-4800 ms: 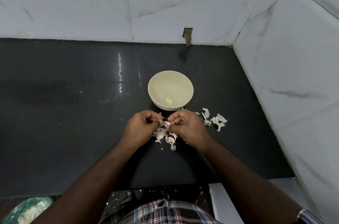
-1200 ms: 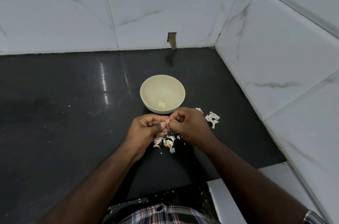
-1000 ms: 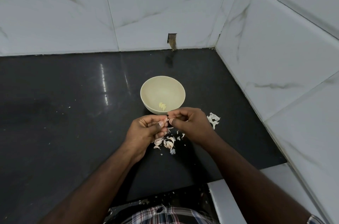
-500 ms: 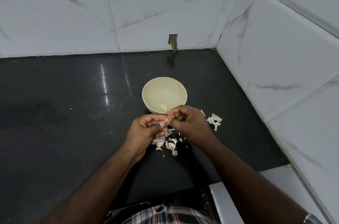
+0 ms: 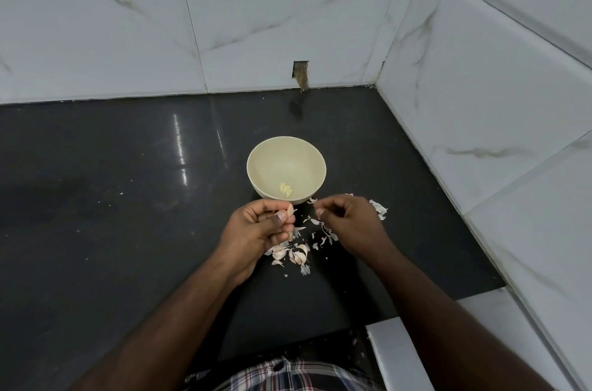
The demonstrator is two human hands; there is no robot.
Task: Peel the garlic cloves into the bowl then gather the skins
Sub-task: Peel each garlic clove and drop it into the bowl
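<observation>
A cream bowl (image 5: 256,163) stands on the black counter (image 5: 128,198) with a few peeled cloves (image 5: 286,189) at its bottom. Just in front of it my left hand (image 5: 259,230) pinches a garlic clove (image 5: 291,210) between thumb and fingers. My right hand (image 5: 349,224) hovers a little to the right, fingers curled, thumb and forefinger pinched together; any skin between them is too small to make out. Unpeeled cloves and skins (image 5: 293,254) lie on the counter below the hands. More white skins (image 5: 379,209) lie behind my right hand.
White marble-look tiled walls (image 5: 480,86) close the counter at the back and right, meeting in a corner. A small hole in the tile (image 5: 301,73) sits behind the bowl. The counter's front edge runs near my checked shirt (image 5: 288,374).
My hands were together working on one clove; now they have come apart. The right hand has moved right, away from the clove that stays in the left hand.
</observation>
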